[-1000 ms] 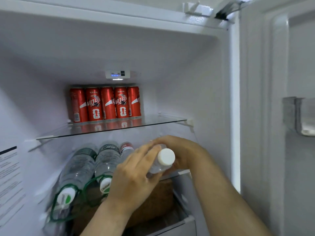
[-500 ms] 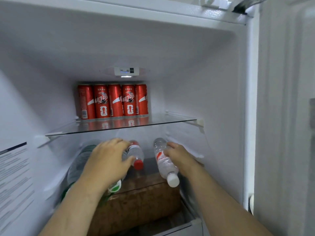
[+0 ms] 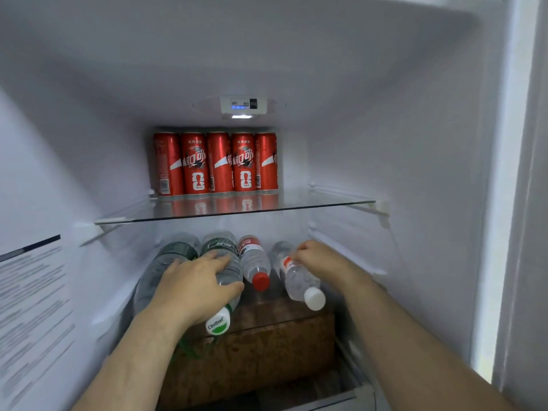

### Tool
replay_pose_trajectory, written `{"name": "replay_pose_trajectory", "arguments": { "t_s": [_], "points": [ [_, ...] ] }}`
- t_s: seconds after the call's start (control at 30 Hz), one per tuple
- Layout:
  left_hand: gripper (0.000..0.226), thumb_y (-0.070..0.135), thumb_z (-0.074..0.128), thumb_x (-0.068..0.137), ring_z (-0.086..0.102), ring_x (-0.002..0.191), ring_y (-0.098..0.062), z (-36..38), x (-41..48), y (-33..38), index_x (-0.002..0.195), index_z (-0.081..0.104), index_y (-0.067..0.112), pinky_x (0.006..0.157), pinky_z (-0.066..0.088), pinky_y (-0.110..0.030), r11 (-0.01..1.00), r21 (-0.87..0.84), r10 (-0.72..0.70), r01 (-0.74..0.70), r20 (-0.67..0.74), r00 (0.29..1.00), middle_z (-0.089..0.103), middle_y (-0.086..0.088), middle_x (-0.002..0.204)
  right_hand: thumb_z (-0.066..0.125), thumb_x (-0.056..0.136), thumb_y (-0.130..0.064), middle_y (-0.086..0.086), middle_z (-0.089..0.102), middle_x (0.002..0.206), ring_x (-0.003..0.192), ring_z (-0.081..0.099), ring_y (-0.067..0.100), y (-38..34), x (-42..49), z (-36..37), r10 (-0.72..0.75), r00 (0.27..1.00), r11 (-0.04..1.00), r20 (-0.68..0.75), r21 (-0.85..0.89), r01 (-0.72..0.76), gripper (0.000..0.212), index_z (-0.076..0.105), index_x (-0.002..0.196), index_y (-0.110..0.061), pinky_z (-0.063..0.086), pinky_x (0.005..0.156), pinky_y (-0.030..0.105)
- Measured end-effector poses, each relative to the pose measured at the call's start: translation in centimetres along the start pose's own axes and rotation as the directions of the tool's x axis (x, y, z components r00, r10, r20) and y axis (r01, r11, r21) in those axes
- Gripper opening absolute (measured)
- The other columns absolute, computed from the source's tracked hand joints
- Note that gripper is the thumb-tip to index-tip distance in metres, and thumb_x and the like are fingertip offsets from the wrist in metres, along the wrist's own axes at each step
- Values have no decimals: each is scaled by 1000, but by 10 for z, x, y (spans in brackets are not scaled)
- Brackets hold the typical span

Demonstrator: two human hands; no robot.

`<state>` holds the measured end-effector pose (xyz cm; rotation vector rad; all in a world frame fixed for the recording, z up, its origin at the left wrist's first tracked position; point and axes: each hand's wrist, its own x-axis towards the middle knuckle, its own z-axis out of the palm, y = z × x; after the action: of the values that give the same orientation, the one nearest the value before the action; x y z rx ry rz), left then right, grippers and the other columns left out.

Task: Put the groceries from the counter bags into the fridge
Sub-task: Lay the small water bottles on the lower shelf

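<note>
On the lower shelf (image 3: 267, 314), left hand (image 3: 194, 289) fingers grip the green-capped bottle (image 3: 229, 272); right hand (image 3: 321, 259) fingers grip the white-capped bottle (image 3: 300, 281).

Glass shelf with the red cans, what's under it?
Four bottles lie sideways: a far-left big bottle, a Cestbon-capped bottle gripped by the left hand, a red-capped bottle, and a white-capped bottle held by the right hand. The far-left cap is hidden behind the arm.

Glass shelf (image 3: 332, 203): clear, glossy. Cans (image 3: 221, 164) on the glass shelf: red, glossy metal. Green-capped bottle (image 3: 231, 272) and white-capped bottle (image 3: 299, 281) below the glass shelf: clear ribbed plastic; caps smooth. Brown panel (image 3: 261, 351) under the glass shelf: mottled, matt, wood-like. Fridge walls (image 3: 415, 143) around the glass shelf: smooth white plastic.
</note>
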<state>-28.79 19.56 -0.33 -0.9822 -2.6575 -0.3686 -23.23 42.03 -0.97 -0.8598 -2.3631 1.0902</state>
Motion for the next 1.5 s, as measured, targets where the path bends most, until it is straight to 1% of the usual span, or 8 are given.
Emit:
{"name": "replay_pose_trajectory", "arguments": {
  "t_s": [0.1,0.2,0.43,0.63,1.0,1.13,1.33,1.5],
  "points": [
    [69,69,40,85,30,142,-17,2,2,-1,148,30,41,118,16,-41,1000,4,1,-1,-5,1000,21,15,158,53,97,-29,5,60,114,93,57,19,-5,-2,5,-39,998,994,54,-103,44,27,54,121,-19,48,85,34],
    [70,69,40,85,29,142,-18,3,2,1,148,30,40,119,15,-41,1000,2,-2,2,5,1000,20,14,159,47,98,-27,6,61,120,97,60,22,-3,-4,16,-99,994,993,38,-65,101,31,54,128,-22,51,90,38],
    [68,66,44,86,27,143,-17,-3,0,2,147,33,38,117,18,-40,1000,9,3,-3,-25,1000,24,14,157,44,99,-29,6,61,104,87,63,21,-9,14,26,-101,994,992,30,-75,103,7,50,102,-26,55,87,40],
    [72,69,45,83,24,144,-15,-1,5,-1,148,30,40,119,13,-43,1000,7,-9,9,13,1000,20,16,158,43,97,-28,5,64,100,87,65,21,-14,31,29,-108,992,993,62,-45,111,25,61,111,-18,55,87,39],
    [72,66,50,82,19,146,-17,-6,6,3,147,30,42,120,7,-42,998,-32,-50,52,61,997,17,16,159,47,94,-26,6,66,88,80,65,21,-18,54,37,-114,993,979,21,-167,116,21,65,100,-16,55,75,36],
    [73,64,53,81,22,145,-17,-7,5,4,147,30,42,120,11,-42,997,-46,-63,66,71,995,18,17,158,50,94,-32,2,64,84,71,61,16,-14,55,41,-139,985,978,-99,-172,121,21,64,96,-17,45,58,27],
    [81,67,60,73,26,144,-19,-13,3,6,146,34,42,118,20,-43,988,-100,-106,120,134,985,22,16,158,46,100,-34,0,60,82,72,57,14,-11,10,31,-307,921,942,-238,-214,259,22,56,84,-24,51,67,27],
    [86,70,59,73,16,147,-22,-17,-6,17,147,31,37,119,17,-46,974,-171,-134,148,91,987,20,7,160,51,97,-36,-8,53,83,75,53,11,0,-28,34,-411,855,907,-315,-231,351,9,56,93,-29,45,66,25]
  ]
}}
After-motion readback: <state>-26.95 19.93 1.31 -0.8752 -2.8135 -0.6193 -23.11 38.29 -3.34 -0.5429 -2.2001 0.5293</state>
